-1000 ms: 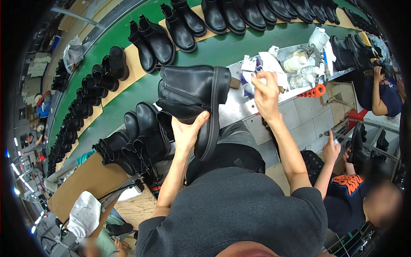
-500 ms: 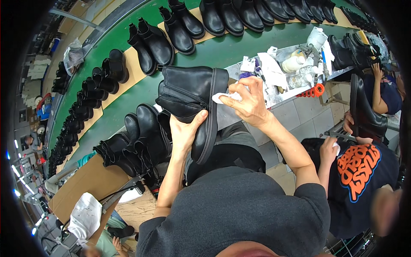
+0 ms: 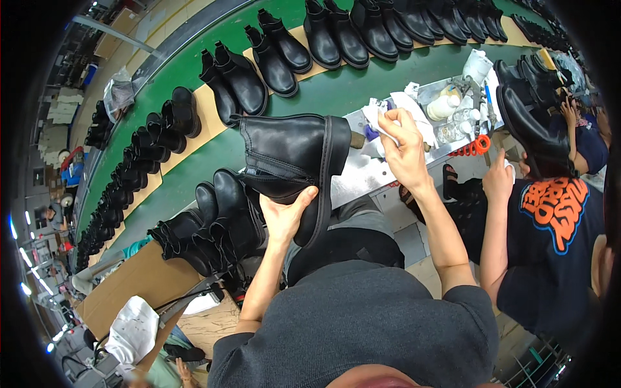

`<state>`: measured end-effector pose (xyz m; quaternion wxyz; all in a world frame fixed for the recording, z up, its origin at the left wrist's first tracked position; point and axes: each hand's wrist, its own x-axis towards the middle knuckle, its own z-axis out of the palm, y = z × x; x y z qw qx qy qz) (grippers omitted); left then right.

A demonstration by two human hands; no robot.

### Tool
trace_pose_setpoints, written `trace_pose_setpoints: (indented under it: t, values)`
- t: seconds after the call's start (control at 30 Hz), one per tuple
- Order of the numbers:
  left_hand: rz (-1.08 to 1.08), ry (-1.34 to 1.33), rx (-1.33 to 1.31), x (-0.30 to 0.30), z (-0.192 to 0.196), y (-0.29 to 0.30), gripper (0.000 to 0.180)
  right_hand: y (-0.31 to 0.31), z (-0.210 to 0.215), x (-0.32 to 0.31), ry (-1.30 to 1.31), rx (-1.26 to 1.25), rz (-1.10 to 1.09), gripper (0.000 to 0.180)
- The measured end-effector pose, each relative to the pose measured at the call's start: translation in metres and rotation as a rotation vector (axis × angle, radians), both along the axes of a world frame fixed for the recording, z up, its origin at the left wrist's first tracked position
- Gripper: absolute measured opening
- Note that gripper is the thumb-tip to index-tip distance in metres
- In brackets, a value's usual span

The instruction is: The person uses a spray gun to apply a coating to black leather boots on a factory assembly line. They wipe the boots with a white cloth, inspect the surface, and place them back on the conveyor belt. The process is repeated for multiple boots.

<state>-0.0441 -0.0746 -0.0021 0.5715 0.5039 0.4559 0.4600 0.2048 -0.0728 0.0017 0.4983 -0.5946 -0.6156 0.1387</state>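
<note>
A black leather ankle boot lies on its side in front of me, its sole edge toward the right. My left hand is closed on it from below, thumb pressed near the zipper's lower end. Away from the boot, my right hand pinches a white cloth above the near end of the metal side bench. The fingers partly hide the cloth. Something purple shows just behind it.
White bottles and rags crowd the bench, with a red coiled hose at its edge. Black boots line the green conveyor. More boots stand at my left. At my right, a co-worker holds another boot.
My right hand has moved off the boot, up and right to the bench with the cloth. The boot stays in my left hand, shifted slightly. The co-worker's boot has tilted over.
</note>
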Motion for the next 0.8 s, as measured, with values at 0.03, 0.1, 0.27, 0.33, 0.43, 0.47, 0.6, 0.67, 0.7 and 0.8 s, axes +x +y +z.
trace_pose_setpoints:
  t: [0.03,0.1,0.27,0.33,0.43,0.47,0.6,0.67,0.7,0.8]
  values:
    - [0.051,0.014,0.011,0.005,-0.004,-0.005,0.044,0.0,0.014,-0.005,-0.04,0.038,0.019,0.043]
    - [0.127,0.051,0.008,0.013,-0.01,-0.017,0.05,0.0,0.023,-0.018,-0.202,0.079,0.065,0.043]
    - [0.23,-0.062,-0.088,0.021,-0.017,-0.034,0.049,-0.044,-0.002,-0.055,-0.517,0.018,0.039,0.03]
    - [0.252,-0.078,-0.115,0.02,-0.02,-0.035,0.05,-0.055,-0.015,-0.068,-0.514,0.05,0.043,0.03]
    - [0.226,-0.088,-0.074,0.022,-0.02,-0.037,0.054,-0.031,0.005,-0.06,-0.549,-0.007,-0.027,0.033]
    - [0.226,-0.072,-0.074,0.021,-0.021,-0.039,0.054,-0.017,0.012,-0.056,-0.552,-0.009,-0.025,0.034]
    - [0.208,-0.088,-0.063,0.021,-0.021,-0.038,0.052,-0.03,0.001,-0.073,-0.531,-0.035,-0.066,0.036]
    - [0.234,-0.07,-0.082,0.017,-0.029,-0.037,0.052,-0.051,-0.023,-0.084,-0.528,-0.016,-0.058,0.032]
    - [0.218,-0.043,-0.082,0.016,-0.031,-0.037,0.052,-0.05,-0.02,-0.083,-0.544,-0.053,-0.072,0.033]
    - [0.181,0.008,-0.064,0.016,-0.031,-0.041,0.051,-0.013,0.006,-0.065,-0.537,-0.106,-0.076,0.04]
